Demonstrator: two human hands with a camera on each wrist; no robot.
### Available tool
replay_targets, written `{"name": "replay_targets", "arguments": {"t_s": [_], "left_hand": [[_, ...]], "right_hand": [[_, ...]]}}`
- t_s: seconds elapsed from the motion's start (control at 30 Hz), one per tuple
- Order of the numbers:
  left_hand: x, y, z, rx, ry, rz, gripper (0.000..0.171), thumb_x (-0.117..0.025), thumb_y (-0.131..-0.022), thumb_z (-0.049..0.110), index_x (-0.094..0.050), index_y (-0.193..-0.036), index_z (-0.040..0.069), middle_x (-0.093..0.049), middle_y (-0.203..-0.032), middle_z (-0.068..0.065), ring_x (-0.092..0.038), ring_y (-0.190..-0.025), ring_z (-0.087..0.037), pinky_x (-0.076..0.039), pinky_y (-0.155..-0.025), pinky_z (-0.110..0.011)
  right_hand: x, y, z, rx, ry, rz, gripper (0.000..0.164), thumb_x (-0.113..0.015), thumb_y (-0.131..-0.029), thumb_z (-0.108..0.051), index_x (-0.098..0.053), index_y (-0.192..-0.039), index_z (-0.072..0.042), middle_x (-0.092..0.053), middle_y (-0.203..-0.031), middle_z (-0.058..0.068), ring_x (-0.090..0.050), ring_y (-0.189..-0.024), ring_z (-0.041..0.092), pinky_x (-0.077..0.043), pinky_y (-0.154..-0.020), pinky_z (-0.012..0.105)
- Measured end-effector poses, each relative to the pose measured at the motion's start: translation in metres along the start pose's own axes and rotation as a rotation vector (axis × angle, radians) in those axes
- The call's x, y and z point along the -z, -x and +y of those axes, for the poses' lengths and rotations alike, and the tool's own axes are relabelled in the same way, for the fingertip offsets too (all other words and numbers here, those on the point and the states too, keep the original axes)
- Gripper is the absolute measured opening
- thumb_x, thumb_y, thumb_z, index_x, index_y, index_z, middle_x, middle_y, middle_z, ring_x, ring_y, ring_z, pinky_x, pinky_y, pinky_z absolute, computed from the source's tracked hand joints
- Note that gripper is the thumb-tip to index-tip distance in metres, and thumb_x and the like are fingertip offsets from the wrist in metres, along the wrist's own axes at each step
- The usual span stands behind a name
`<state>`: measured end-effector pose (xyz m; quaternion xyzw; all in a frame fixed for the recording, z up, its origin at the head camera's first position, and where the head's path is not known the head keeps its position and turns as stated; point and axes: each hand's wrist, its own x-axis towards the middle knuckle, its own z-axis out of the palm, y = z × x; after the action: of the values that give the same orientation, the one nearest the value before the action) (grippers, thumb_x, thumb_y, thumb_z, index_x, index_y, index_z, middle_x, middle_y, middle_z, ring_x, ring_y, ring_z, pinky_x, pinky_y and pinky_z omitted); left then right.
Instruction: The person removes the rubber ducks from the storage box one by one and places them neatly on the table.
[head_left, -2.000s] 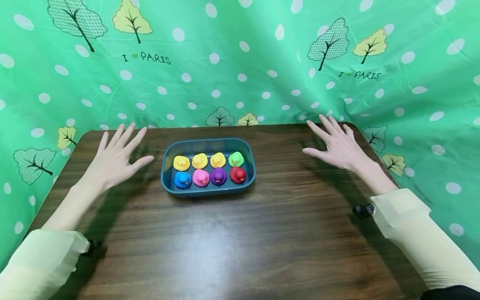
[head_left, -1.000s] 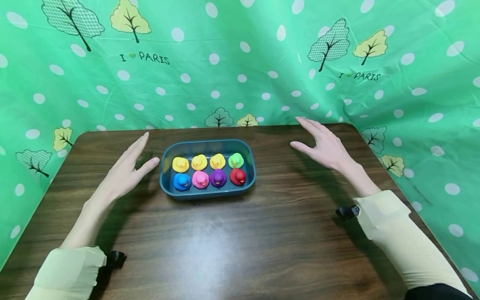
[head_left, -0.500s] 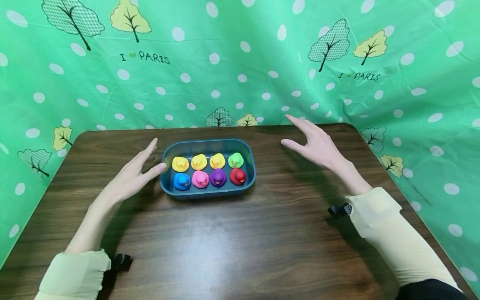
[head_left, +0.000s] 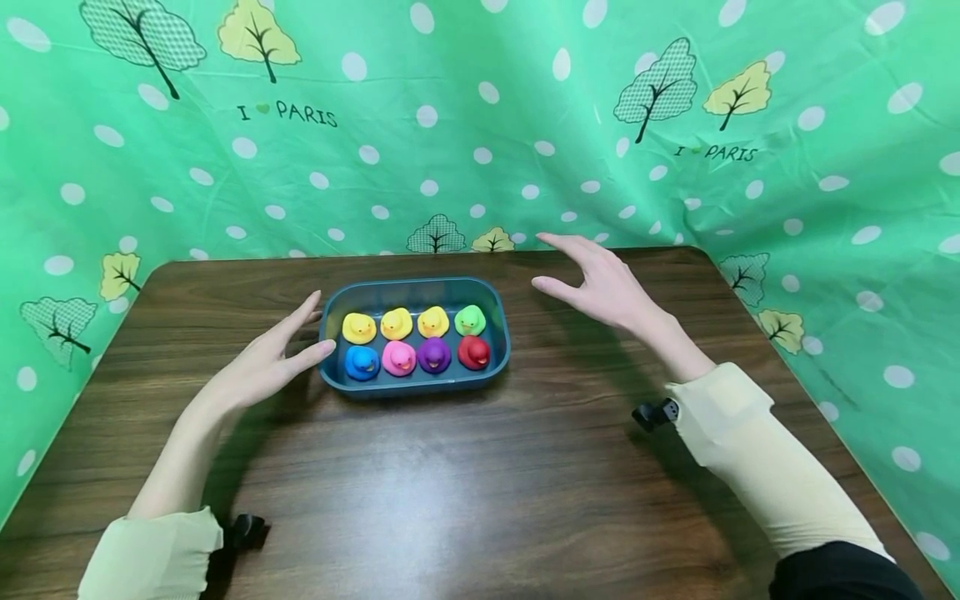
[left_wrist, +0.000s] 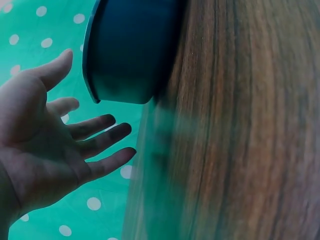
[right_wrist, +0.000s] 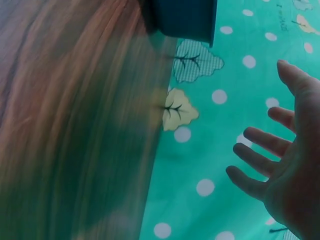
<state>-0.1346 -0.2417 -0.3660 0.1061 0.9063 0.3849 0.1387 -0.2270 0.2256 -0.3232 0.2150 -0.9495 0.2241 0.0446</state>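
Observation:
A dark blue plastic tub (head_left: 416, 385) stands on the table, holding two rows of rubber ducks. The back row has yellow ducks (head_left: 396, 323) and a green duck (head_left: 470, 320); in front sit a blue duck (head_left: 362, 362), a pink duck (head_left: 399, 358), a purple duck (head_left: 434, 355) and a red duck (head_left: 473, 352). My left hand (head_left: 262, 362) is at the tub's left end, thumb overlapping the rim in the head view, fingers spread and holding nothing. To the right of the tub, apart from it, my right hand (head_left: 603, 287) hovers with fingers extended and nothing in it.
The dark wood table (head_left: 465, 492) carries the tub towards its back edge. Behind and beside it hangs a green dotted curtain (head_left: 450, 108) with printed trees. A small black wrist camera (head_left: 247, 532) sits at the left cuff, another black device (head_left: 655, 414) at the right.
Both hands have moved inward towards the tub. The left hand has come right up to its left end, while the right hand has travelled left. The tub and ducks stay in place.

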Motion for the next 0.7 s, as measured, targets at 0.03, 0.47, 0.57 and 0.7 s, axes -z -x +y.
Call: {"name": "replay_targets", "arguments": {"t_s": [0.03, 0.47, 0.57, 0.7], "left_hand": [[0.000, 0.001, 0.000, 0.007, 0.001, -0.006, 0.086, -0.054, -0.103, 0.055, 0.002, -0.166, 0.035, -0.027, -0.169, -0.018, -0.029, -0.154, -0.044, -0.031, -0.116, -0.072], [-0.004, 0.007, -0.004, 0.070, 0.067, -0.058, 0.082, -0.051, -0.103, 0.059, -0.001, -0.166, 0.038, -0.030, -0.167, -0.017, -0.027, -0.154, -0.043, -0.027, -0.116, -0.074], [-0.004, 0.008, -0.004, 0.067, 0.081, -0.067, 0.080, -0.051, -0.104, 0.057, -0.002, -0.165, 0.040, -0.031, -0.167, -0.016, -0.028, -0.154, -0.042, -0.027, -0.116, -0.074], [-0.005, 0.008, -0.004, 0.054, 0.083, -0.072, 0.079, -0.051, -0.105, 0.054, -0.003, -0.165, 0.041, -0.031, -0.167, -0.016, -0.028, -0.153, -0.041, -0.027, -0.116, -0.073]], "right_hand": [[-0.001, -0.001, -0.003, 0.004, 0.000, -0.003, 0.070, -0.065, -0.094, -0.063, -0.044, -0.156, -0.037, -0.049, -0.159, -0.001, -0.043, -0.150, 0.027, -0.037, -0.120, 0.057], [-0.018, -0.013, -0.033, 0.081, -0.038, -0.019, 0.064, -0.069, -0.093, -0.058, -0.055, -0.149, -0.028, -0.060, -0.149, 0.000, -0.051, -0.142, 0.023, -0.042, -0.118, 0.050], [-0.023, -0.015, -0.039, 0.094, -0.053, -0.032, 0.061, -0.070, -0.093, -0.054, -0.057, -0.146, -0.027, -0.065, -0.139, 0.003, -0.055, -0.136, 0.024, -0.044, -0.114, 0.051], [-0.030, -0.017, -0.046, 0.124, -0.059, -0.058, 0.059, -0.073, -0.094, -0.049, -0.058, -0.145, -0.024, -0.068, -0.134, 0.003, -0.057, -0.131, 0.024, -0.045, -0.112, 0.051]]}}
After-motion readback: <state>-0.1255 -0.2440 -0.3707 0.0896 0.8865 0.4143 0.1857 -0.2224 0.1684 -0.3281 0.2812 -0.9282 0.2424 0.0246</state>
